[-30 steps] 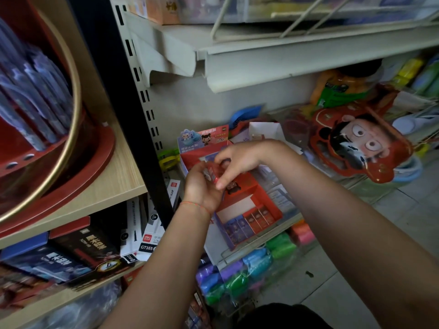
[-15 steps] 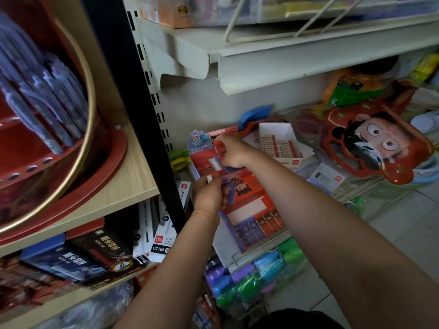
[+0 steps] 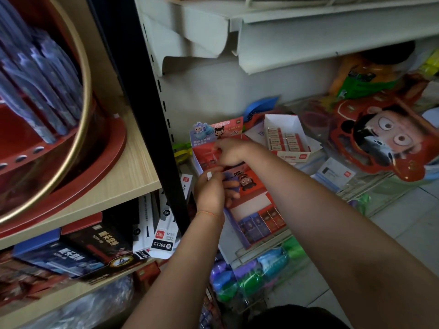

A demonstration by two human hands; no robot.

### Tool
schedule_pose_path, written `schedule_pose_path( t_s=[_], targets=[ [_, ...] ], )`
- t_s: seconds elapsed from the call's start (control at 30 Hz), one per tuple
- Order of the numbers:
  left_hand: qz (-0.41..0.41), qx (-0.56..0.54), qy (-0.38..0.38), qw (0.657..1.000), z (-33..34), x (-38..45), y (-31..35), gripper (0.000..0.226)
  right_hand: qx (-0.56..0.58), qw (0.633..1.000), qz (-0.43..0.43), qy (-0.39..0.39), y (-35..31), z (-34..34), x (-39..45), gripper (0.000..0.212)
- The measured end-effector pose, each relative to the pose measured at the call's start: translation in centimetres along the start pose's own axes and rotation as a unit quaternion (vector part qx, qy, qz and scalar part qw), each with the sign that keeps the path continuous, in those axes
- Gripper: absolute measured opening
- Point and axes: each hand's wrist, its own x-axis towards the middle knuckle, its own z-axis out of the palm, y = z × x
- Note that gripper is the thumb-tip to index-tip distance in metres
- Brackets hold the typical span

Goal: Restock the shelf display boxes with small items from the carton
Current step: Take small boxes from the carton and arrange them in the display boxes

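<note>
The red display box (image 3: pixel 247 193) lies on the wire shelf, its long axis running from eleven to five o'clock. The right hand (image 3: pixel 231 151) curls into its far end, contents hidden. The left hand (image 3: pixel 210 191), at seven o'clock and nearer, pinches small packets (image 3: pixel 209 175).

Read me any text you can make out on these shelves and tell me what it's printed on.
"GT165": black label on the white hanging pack.
"deli": red logo on that same pack, barely legible.
Red display box: header characters too blurred.
White eraser box: red logo unreadable.
Dark boxes: characters blurred.
</note>
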Motion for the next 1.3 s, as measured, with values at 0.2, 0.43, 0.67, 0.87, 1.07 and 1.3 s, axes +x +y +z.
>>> schedule_pose_path(
  t_s=[0.2, 0.43, 0.67, 0.87, 1.07, 1.3],
  targets=[
    [0.003, 0.006, -0.003, 1.0, -0.1, 0.2, -0.1, 0.029, 0.098, 0.991, 0.024, 0.085, 0.0, 0.8, 0.0, 0.02],
    [0.001, 0.008, -0.018, 1.0, -0.3, 0.0, 0.1, 0.025, 0.168, 0.947, 0.03, 0.271, 0.2, 2.1, -0.1, 0.019],
    [-0.003, -0.004, -0.026, 1.0, -0.4, 0.1, 0.3, 0.026, 0.02, 0.967, -0.017, 0.255, 0.0, 1.9, 0.2, 0.037],
    [-0.003, -0.009, -0.027, 1.0, -0.4, -0.1, 0.3, 0.029, 0.075, 0.97, -0.011, 0.229, -0.2, 2.1, 0.5, 0.028],
    [-0.013, -0.021, -0.021, 0.999, -0.3, -0.1, 0.3, 0.027, 0.11, 0.966, 0.069, 0.221, 0.2, 1.8, 0.7, 0.026],
    [-0.017, -0.018, -0.02, 0.999, -0.4, -0.1, 0.3, 0.031, 0.026, 0.972, 0.078, 0.222, -0.3, 1.9, 1.2, 0.023]
  ],
)
